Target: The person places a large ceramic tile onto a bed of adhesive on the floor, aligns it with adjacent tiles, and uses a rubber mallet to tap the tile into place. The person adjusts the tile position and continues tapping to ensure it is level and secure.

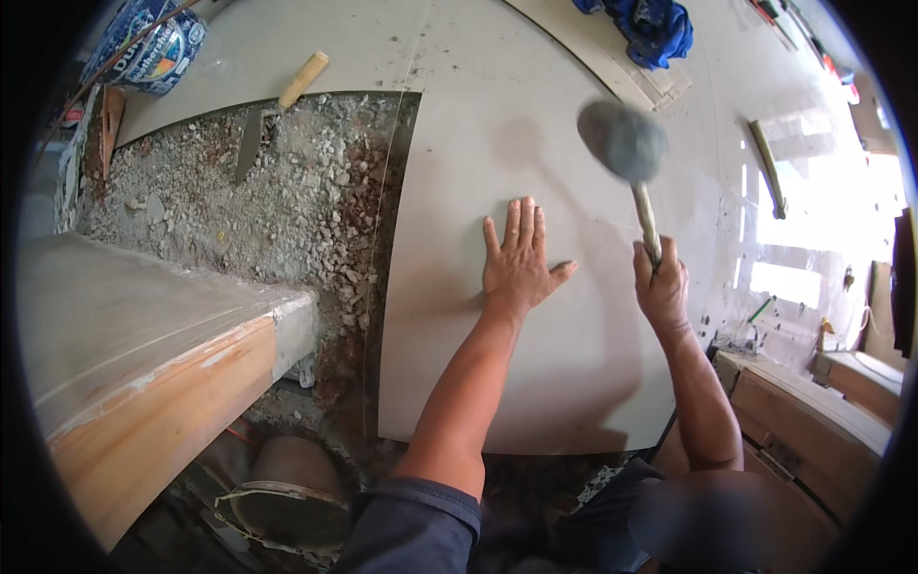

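A large pale floor tile (459, 373) lies in front of me. My left hand (521, 249) rests palm down on it with the fingers spread. My right hand (660, 282) is closed round the wooden handle of a dark rubber mallet (622, 139), whose head is raised above the tile at the right and slightly blurred, casting a shadow on it. Left of the tile is an exposed bed of loose grey rubble (316, 191), with a wooden-handled trowel (301, 81) at its far edge.
A concrete step with a wooden side (172, 383) juts in at the left. A bucket (292, 493) sits below it; a paint tub (143, 48) is upper left. Blue cloth (650, 29) lies at the back, a bar (770, 167) at the right, near wooden boxes (803, 421).
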### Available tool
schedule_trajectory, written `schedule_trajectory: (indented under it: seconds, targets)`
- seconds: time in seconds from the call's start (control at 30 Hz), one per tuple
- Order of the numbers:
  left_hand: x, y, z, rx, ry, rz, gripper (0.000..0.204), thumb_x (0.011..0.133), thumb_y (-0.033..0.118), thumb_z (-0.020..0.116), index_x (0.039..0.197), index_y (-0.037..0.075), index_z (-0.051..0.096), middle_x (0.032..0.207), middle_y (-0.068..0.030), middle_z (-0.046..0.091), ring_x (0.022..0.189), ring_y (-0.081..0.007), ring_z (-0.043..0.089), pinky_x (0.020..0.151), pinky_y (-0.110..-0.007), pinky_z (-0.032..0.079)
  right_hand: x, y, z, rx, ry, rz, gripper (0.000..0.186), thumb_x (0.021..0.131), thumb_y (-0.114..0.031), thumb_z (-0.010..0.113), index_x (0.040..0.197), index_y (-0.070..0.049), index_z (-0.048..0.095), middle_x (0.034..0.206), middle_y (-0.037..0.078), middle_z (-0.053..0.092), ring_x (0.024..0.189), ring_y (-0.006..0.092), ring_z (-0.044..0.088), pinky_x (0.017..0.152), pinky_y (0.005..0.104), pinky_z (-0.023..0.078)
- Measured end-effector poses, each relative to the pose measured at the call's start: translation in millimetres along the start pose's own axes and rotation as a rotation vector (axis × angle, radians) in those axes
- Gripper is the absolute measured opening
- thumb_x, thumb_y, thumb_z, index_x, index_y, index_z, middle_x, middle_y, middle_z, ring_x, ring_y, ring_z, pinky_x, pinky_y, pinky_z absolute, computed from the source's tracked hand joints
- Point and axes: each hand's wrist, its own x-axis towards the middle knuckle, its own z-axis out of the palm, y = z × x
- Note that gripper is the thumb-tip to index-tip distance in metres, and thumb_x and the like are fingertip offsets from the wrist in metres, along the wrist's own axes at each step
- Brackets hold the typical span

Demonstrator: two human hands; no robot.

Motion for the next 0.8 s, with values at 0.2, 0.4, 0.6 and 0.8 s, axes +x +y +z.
schedule_trajectory:
  seconds: [0.2,0.4,0.6,0.8]
  targets:
    - [1.2,-1.4,1.7,-0.016,-0.049,0.033,0.098,0.088,0.076,0.031,0.153,0.004,0.015,0.162,-0.0107,0.008,0.15,-0.0253,0.002,0.118,-0.057,0.004,-16.8,31.3,-16.7,-0.104,0.024,0.166,0.033,0.094,-0.035,0.061,0.096,-0.003,0.055,0.069,0.021,0.063,0.069,0.0424,0.064,0.062,0.0491,0.049]
    - [3.3,-3.4,1.5,-0.038,-0.016,0.041,0.097,0.088,0.075,0.032,0.153,0.004,0.018,0.162,-0.01,0.011,0.15,-0.0256,0.003,0.117,-0.058,0.005,-32.2,39.7,-19.5,-0.189,-0.087,0.245,0.032,0.094,-0.034,0.06,0.098,-0.003,0.056,0.071,0.023,0.063,0.068,0.0447,0.062,0.063,0.05,0.048]
    - [2.8,-1.5,-0.3,-0.02,-0.008,0.033,0.096,0.088,0.074,0.034,0.153,0.005,0.02,0.162,-0.0095,0.012,0.15,-0.0253,0.005,0.117,-0.058,0.007,-26.2,44.2,-29.6,0.017,-0.026,0.077,0.031,0.093,-0.032,0.062,0.097,-0.003,0.055,0.067,0.022,0.061,0.066,0.0433,0.063,0.061,0.0515,0.047]
    - [5.4,-1.0,0.6,-0.01,-0.042,0.03,0.095,0.089,0.074,0.034,0.153,0.006,0.019,0.162,-0.0084,0.01,0.149,-0.0246,0.006,0.117,-0.058,0.008,-15.5,46.8,-43.5,-0.056,-0.024,0.173,0.03,0.093,-0.032,0.063,0.095,-0.003,0.055,0.068,0.022,0.062,0.066,0.0435,0.062,0.06,0.0512,0.047]
